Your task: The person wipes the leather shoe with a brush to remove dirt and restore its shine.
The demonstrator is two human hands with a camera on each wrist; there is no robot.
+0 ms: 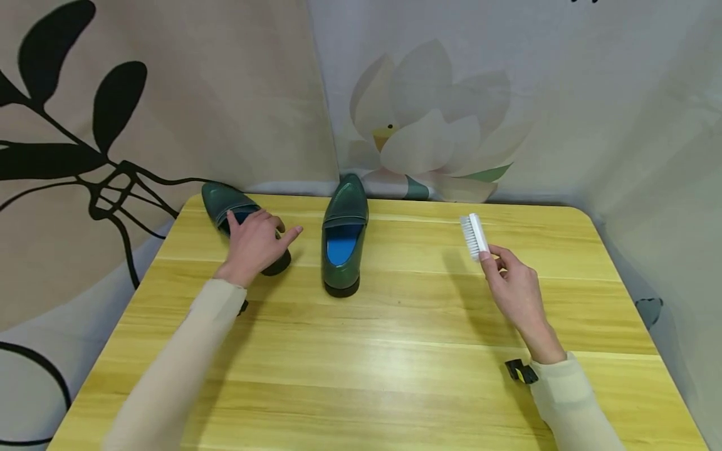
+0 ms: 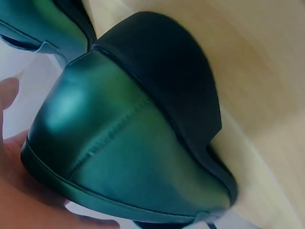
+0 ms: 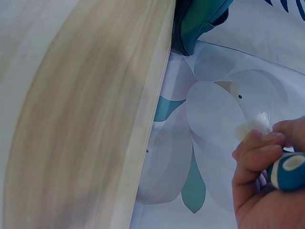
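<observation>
Two dark green loafers stand on the table. My left hand [image 1: 256, 244] is over the left loafer [image 1: 222, 199], its fingers spread and the thumb pointing out to the right. In the left wrist view, that loafer's heel [image 2: 114, 124] fills the middle, and the hand's fingers lie by its top edge. The right loafer [image 1: 345, 207], with a blue insole, stands upright and untouched. Above the table's right side, my right hand [image 1: 514, 285] grips a brush [image 1: 475, 235] with white bristles. A blue and white handle end [image 3: 289, 171] shows at that palm in the right wrist view.
The wooden table [image 1: 361, 363] stretches under both arms. Close behind its far edge hangs a pale curtain [image 1: 254, 94] printed with dark leaves and a white flower. Black straps sit at both wrists.
</observation>
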